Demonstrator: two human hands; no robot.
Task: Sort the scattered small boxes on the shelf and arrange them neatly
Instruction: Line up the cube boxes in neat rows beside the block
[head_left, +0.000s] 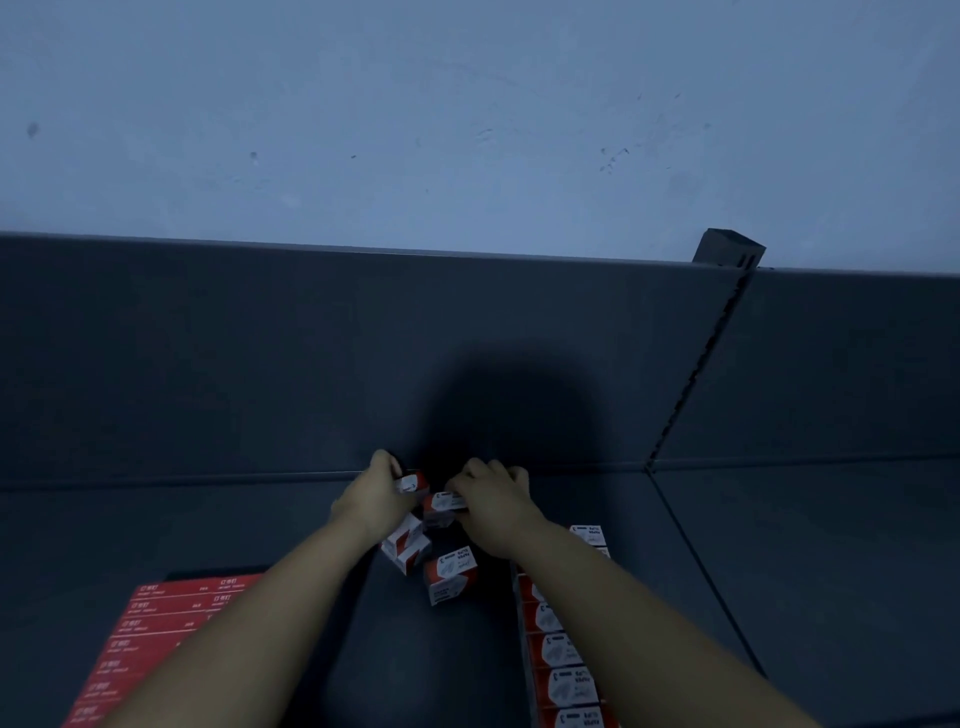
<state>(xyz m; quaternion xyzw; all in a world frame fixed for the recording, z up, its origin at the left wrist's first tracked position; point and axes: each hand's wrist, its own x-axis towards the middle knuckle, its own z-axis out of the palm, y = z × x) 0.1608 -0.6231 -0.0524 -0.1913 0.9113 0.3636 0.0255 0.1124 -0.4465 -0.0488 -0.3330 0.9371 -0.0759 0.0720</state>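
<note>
The dark shelf (208, 525) carries everything here, and its back panel (311, 353) gives a straight face to square boxes against, which I judge is why both my arms reach to the shelf's back edge near its middle. Toward the front edge on the left lies a red block of flat packs (171, 639), set edge to edge. On the right a row of boxes (563, 654) runs one behind another toward the front edge; that row looks like the pattern the loose ones should join. Between the two, apart from both, sit the strays: a tilted box (408, 545) leaning on a corner just under my left wrist, and a front box (451, 571) turned askew, nearer the front edge. My left grip (376, 493) is curled round a first box (413, 483) at the back edge. My right grip (491, 506) pinches a second box (444, 503) just beside it, thumb on its top face. I hold one in each, I think, to bring them side by side facing the same way. My forearms cover part of the red block and of the row, the view cuts both off below, my shadow darkens the back edge, and the print on every box is too blurred to read. Whether another box lies under the second one I cannot tell.
</note>
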